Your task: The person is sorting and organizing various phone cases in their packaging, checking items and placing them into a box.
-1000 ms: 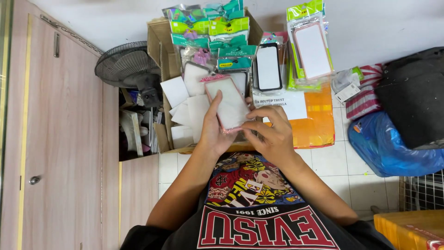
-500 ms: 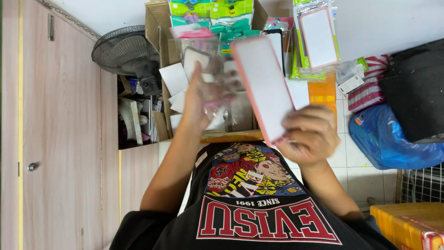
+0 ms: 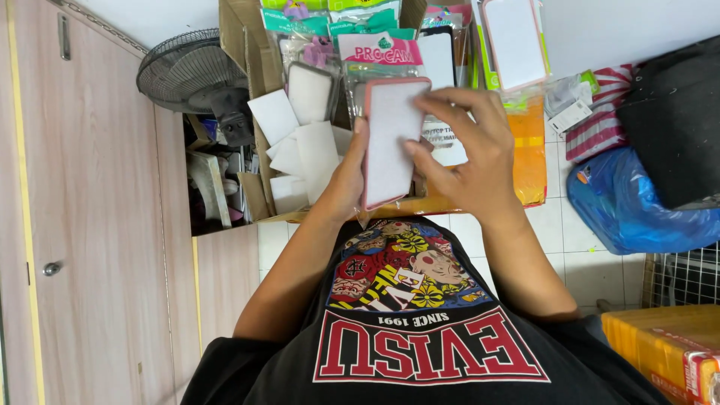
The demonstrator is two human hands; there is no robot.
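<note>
White floor tiles (image 3: pixel 585 225) and a pale wooden door (image 3: pixel 90 225) frame a crowded corner where an open cardboard box (image 3: pixel 251 67) holds packaged phone cases (image 3: pixel 367 45) and loose white card inserts (image 3: pixel 315 150). Over the box's near edge, the left hand (image 3: pixel 346 180) holds a phone case with a reddish rim (image 3: pixel 390 139) from behind, thumb along its left edge. The right hand (image 3: pixel 469 161) lies against the case's right side, fingers spread and curled onto its white face, so both hands grip it. Its long axis runs away from the body, tilted slightly, top end towards the packets. Neither hand is nearer; they meet on it. An orange package (image 3: pixel 529 150) crowds the right, a standing fan (image 3: pixel 191 71) the left; free room lies towards the lap.
</note>
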